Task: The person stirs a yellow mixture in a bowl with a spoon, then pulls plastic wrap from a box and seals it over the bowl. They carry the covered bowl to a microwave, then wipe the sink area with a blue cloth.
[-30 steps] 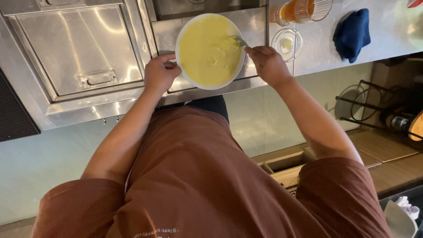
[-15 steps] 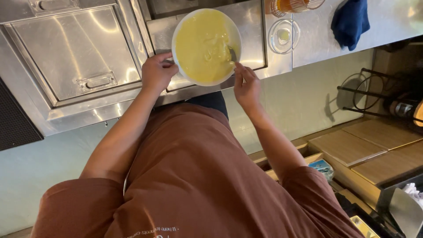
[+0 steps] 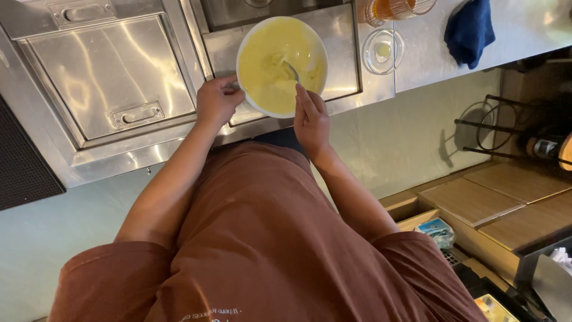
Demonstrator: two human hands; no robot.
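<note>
A white bowl (image 3: 245, 89) full of pale yellow batter (image 3: 268, 59) stands on the steel counter (image 3: 339, 65). My left hand (image 3: 217, 101) grips the bowl's rim on its left side. My right hand (image 3: 311, 116) holds the handle of a metal utensil (image 3: 289, 68) whose end dips into the batter near the bowl's middle. Both forearms reach forward from my brown shirt.
A steel hatch lid with a handle (image 3: 113, 71) lies left of the bowl. A small empty glass dish (image 3: 382, 50), a glass of amber liquid (image 3: 390, 9) and a dark blue cloth (image 3: 471, 30) stand to the right. Wooden boxes (image 3: 494, 197) sit below on the right.
My right hand has swept from the bowl's right rim around to its near side, moving the utensil through the batter. My left hand has stayed on the rim.
</note>
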